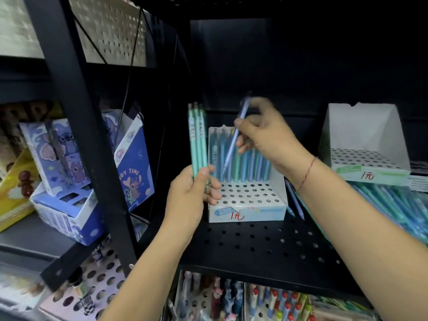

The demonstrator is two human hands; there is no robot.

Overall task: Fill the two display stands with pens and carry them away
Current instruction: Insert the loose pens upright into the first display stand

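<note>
A white display stand [249, 210] with a holed top sits on the black shelf; several blue and teal pens stand in its back rows, and the front rows of holes show bare. My left hand [193, 193] grips a bunch of teal pens [196, 137] upright, just left of the stand. Above the stand's back rows, my right hand [266, 135] pinches a single light-blue pen [234, 144], tilted with its tip down among the standing pens. A second white stand [368, 167], with no pens in it, sits to the right.
Loose blue and teal pens [393, 205] lie in a heap on the black perforated shelf [266, 246] under the second stand. A black upright post [92, 144] stands left of my hand, with cartoon stationery boxes [76, 181] behind it. More pens [266, 302] fill the shelf below.
</note>
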